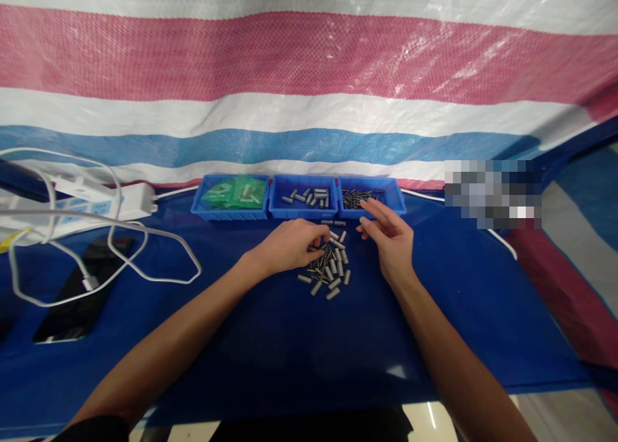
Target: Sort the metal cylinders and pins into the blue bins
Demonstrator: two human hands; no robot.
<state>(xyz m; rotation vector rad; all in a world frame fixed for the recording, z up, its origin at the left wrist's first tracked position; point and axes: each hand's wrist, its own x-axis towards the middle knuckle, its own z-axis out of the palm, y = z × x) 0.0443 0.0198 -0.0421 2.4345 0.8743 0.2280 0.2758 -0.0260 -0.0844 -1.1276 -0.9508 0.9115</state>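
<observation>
Over a blue table (367,358), both forearms reach forward and slant inward, the hands well apart. The left hand (294,244) bends down at the pile's left edge, fingers curled toward the thumb; whether they pinch anything, I cannot tell. The right hand (393,239) is raised at the front of the right tray (396,204), fingers loosely parted from the thumb. Small metal tubes (340,268) and thin screws (318,271) lie heaped between the hands, nearer the left.
</observation>
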